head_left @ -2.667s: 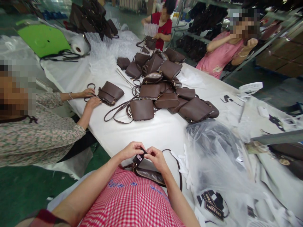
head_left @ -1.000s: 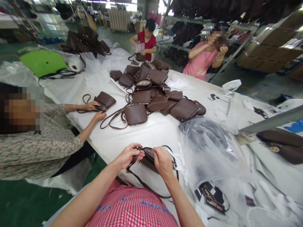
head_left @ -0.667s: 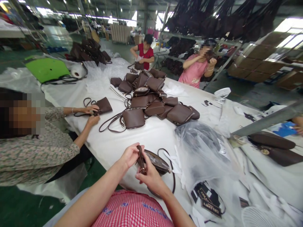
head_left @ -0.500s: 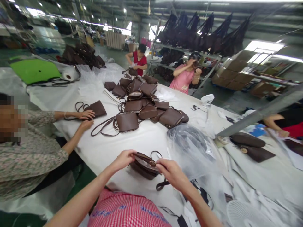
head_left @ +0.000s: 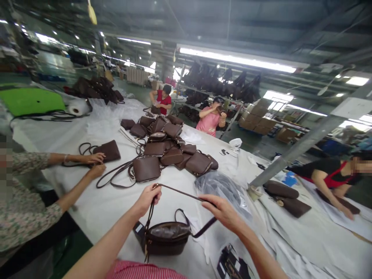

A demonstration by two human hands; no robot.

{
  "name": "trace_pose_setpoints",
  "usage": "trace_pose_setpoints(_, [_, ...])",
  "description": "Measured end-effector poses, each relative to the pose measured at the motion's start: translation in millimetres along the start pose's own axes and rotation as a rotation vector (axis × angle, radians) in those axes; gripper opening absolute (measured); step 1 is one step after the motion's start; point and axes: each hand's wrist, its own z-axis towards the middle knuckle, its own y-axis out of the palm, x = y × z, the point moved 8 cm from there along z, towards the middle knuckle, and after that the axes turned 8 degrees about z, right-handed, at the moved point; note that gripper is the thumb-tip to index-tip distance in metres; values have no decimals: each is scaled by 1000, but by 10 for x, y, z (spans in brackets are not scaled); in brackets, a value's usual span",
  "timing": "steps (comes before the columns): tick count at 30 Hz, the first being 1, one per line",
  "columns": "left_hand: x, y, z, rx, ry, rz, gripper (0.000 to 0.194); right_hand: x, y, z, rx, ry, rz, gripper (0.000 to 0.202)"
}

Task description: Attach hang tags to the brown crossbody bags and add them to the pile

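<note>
I see the brown bag [head_left: 167, 246] mouth up by the near edge of the table [head_left: 107, 205], its long axis running left to right. I have the left hand [head_left: 149, 199] clamped on its strap [head_left: 180, 192], the right hand [head_left: 222, 211] clamped farther along. Black tags [head_left: 231, 263] lie to the bag's right, their print unreadable to me.

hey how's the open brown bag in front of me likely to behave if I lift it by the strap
The bag will probably keep its shape, as its walls stand apart around the open mouth. The strap looks floppy, bending sharply at the left hand. Hung from that thin strap, the bag may well swing.
</note>
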Motion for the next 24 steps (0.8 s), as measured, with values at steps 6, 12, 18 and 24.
trace_pose_setpoints(6, [-146,-695,20,242,-54,-858,30,644,-151,-338,51,-94,-477,26])
trace_pose_setpoints(12, [-189,-150,157,43,-159,-723,21,114,554,30,-204,-145,-765,19])
trace_pose_setpoints(18, [-74,567,15,-320,-73,-43,35,-333,926,726,-305,-82,-775,22])
trace_pose_setpoints(24, [-132,128,39,-310,-95,424,11,-27,761,699,-315,-103,-597,27])
